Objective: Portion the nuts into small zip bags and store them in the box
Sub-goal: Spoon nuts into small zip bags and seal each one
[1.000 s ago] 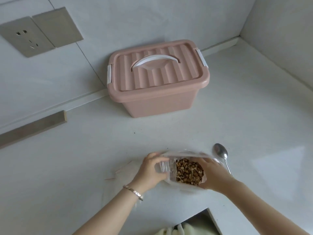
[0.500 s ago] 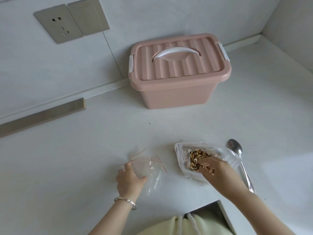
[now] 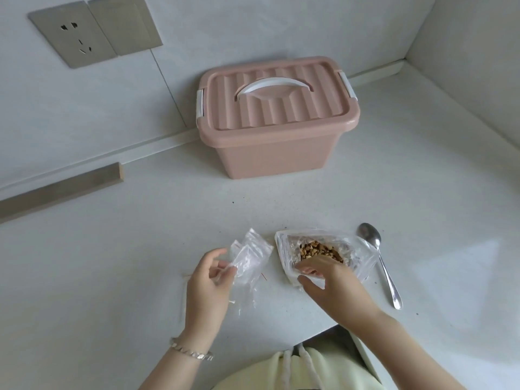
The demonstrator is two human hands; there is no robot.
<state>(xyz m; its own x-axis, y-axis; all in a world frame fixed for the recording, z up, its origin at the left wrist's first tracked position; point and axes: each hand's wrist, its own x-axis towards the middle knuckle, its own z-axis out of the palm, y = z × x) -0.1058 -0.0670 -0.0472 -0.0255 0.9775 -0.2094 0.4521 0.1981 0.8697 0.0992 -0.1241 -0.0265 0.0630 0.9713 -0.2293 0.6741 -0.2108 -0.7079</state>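
The left hand (image 3: 208, 285) pinches a bunch of small zip bags (image 3: 249, 253) just above the table (image 3: 112, 263). The right hand (image 3: 329, 280) grips the near edge of the open bag (image 3: 284, 249) of nuts (image 3: 318, 248). A spoon (image 3: 380, 257) lies beside it. The pink box (image 3: 278, 142) stands behind, lid on.

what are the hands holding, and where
The left hand pinches the small zip bags by their near end; right hand grips the nut bag at its near edge.

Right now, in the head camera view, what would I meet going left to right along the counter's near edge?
From the left: left hand, small zip bags, bag of nuts, spoon.
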